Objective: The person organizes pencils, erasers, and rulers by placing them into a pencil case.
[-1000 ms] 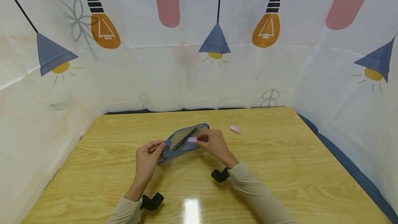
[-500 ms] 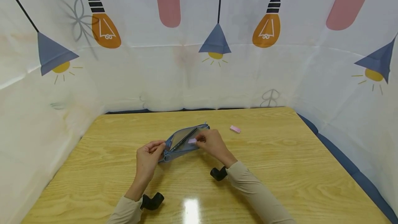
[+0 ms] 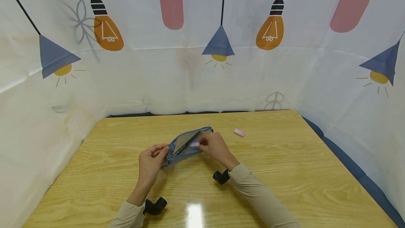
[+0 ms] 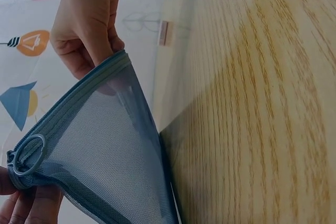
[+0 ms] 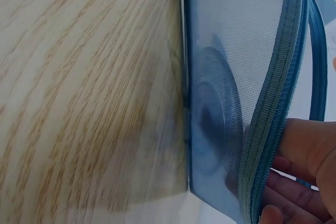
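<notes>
A blue mesh zip pouch (image 3: 181, 158) is held with its mouth apart above the wooden table. My left hand (image 3: 151, 160) pinches its left end, beside the zip's ring pull (image 4: 30, 155). Between the thumb and fingers of my right hand (image 3: 216, 147) is a small pink eraser (image 3: 194, 144), at the pouch's mouth. Dark slim pens or pencils (image 3: 186, 143) lie slantwise within the pouch. Through the mesh in the right wrist view, a round shape (image 5: 212, 111) shows faintly. The right fingertips (image 5: 294, 195) are partly behind the zip edge there.
A second pink eraser (image 3: 239, 132) lies on the table (image 3: 269, 157), right of and beyond the pouch. Black curved pieces (image 3: 155, 206) stick out at both wrists. A white printed cloth (image 3: 202, 80) encloses the back and sides of the table.
My right hand has shifted slightly left with the eraser, which sits a touch lower in the pouch's mouth. The left hand keeps its hold, and the second eraser stays put.
</notes>
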The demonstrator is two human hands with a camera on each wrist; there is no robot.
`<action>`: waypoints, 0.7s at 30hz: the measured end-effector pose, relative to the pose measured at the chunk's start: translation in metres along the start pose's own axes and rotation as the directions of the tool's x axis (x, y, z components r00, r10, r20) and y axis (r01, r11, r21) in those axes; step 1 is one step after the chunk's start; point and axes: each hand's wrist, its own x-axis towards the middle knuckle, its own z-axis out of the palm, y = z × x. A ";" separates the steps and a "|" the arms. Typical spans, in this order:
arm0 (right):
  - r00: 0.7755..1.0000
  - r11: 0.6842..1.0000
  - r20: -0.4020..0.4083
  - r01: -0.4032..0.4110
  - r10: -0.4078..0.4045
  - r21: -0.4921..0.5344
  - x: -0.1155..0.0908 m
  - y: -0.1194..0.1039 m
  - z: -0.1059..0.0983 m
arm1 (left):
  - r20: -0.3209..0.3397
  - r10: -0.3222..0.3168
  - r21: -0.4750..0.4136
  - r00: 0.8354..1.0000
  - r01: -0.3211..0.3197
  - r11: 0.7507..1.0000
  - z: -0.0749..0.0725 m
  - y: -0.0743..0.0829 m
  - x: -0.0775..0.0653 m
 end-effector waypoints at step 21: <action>1.000 0.999 -0.004 0.028 -0.028 0.031 -0.002 -0.002 -0.003 | 0.004 0.006 0.009 1.000 -0.006 1.000 -0.002 0.001 0.000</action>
